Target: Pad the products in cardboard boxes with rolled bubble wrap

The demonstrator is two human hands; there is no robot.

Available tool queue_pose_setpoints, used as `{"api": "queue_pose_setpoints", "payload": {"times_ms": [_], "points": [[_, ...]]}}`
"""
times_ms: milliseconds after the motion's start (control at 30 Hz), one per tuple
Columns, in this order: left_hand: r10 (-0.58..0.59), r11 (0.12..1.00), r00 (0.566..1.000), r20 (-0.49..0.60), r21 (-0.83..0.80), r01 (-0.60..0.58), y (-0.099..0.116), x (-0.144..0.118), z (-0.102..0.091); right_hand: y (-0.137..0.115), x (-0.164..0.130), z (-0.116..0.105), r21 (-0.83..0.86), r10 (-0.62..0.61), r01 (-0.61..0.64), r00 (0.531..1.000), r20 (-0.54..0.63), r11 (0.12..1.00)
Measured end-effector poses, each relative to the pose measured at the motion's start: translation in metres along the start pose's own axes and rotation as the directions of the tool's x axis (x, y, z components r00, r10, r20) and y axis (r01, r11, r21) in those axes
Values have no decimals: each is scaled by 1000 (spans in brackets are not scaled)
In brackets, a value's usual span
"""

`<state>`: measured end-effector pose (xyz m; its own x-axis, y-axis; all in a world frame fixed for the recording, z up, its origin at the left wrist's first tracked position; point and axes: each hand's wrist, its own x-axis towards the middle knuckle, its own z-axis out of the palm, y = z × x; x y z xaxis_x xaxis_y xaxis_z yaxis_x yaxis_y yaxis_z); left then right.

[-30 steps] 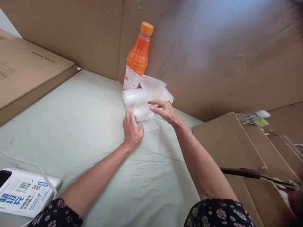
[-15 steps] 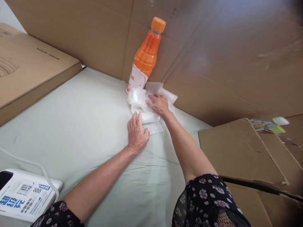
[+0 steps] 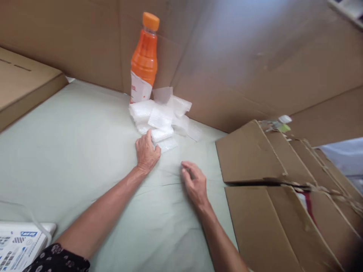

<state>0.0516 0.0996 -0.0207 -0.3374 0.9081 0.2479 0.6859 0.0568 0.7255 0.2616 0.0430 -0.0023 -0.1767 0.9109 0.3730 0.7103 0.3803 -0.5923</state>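
Several pieces of clear bubble wrap [image 3: 160,117] lie heaped and partly folded on the pale green cloth. My left hand [image 3: 147,153] rests at the near edge of this heap, its fingertips touching a folded piece and its thumb apart from the fingers. Off to the lower right, my right hand [image 3: 195,184] is away from the bubble wrap, with bent fingers, a gap to the thumb and nothing held. Just behind the heap stands a bottle of orange drink [image 3: 144,60] with an orange cap and a white label, its base partly hidden by the wrap.
A cardboard panel [image 3: 93,45] rises along the back. Cardboard boxes with flaps [image 3: 252,158] stand on the right, a small clear item with a white cap [image 3: 283,120] on them. At left lies a flat carton [image 3: 31,85]; a white printed device [image 3: 25,241] with a cable sits lower left.
My right hand has come off the bubble wrap and drawn back toward me. The left hand stays at the heap's near edge. The view has turned to the right.
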Motion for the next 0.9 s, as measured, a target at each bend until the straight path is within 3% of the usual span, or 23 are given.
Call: {"api": "queue_pose_setpoints", "payload": {"times_ms": [133,267,333,400,467,533,600,700,800,900], "points": [[10,995,985,173,100,-28,13,6,-3,-23,-84,-38,-97,-37,33,999,-39,995],[10,995,965,263,91,-36,39,14,7,-55,-113,-109,-384,-184,93,961,-208,919],[1,996,962,274,85,-26,51,13,9,-63,-118,-152,-578,-241,38,930,-278,815],[-15,997,964,267,81,-7,58,6,5,-60,-121,-190,-744,-219,-72,933,-287,665],[-23,998,967,254,70,5,59,-8,-5,-46,-126,-220,-844,-106,-167,961,-255,510],[-15,999,967,255,46,3,57,-28,-19,-27,-130,-237,-881,21,-237,968,-250,409],[-5,1000,963,271,16,0,51,-53,-35,-14,-132,-243,-884,58,-265,963,-264,385],[-11,999,951,309,-37,23,39,-89,-59,-21,-127,-238,-906,-157,-75,976,-153,417],[-16,986,938,346,-149,72,24,-114,-83,-56,-118,-220,-872,-335,157,942,-8,463],[-2,957,944,329,-274,97,7,-129,-107,-100,-110,-191,-681,-379,317,923,62,660]]}}
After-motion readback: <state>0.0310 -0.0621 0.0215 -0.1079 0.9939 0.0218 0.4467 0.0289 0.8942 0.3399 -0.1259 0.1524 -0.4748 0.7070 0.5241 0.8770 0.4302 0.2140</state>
